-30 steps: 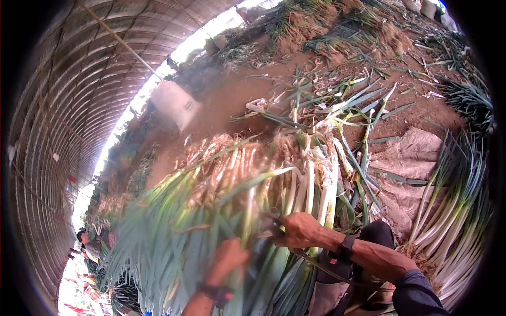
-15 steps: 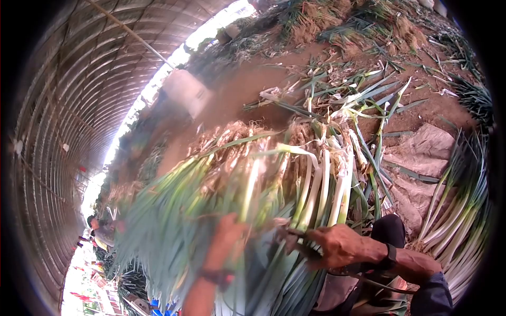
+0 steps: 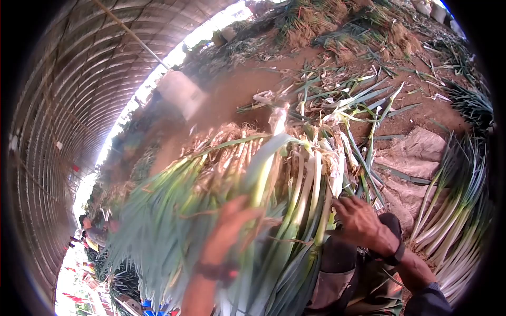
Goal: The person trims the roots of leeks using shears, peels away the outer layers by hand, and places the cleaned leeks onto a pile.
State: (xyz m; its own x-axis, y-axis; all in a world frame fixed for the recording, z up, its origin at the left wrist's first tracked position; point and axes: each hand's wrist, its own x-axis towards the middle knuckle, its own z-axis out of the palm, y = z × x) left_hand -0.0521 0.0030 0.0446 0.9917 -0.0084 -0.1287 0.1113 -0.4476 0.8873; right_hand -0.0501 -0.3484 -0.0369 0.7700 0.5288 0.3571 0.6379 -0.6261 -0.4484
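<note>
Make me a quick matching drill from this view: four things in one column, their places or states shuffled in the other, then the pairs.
Column one
1. Left hand
2. Right hand
3. Pale sack
4. Crumpled sheet

Column two
A. Beyond the root ends of the piled stalks
B. Near the dark-clad knee
C. Pinkish-brown, on the soil
D. Blurred, over the leafy stalks

Pairs: 1-D, 2-B, 3-A, 4-C
</note>
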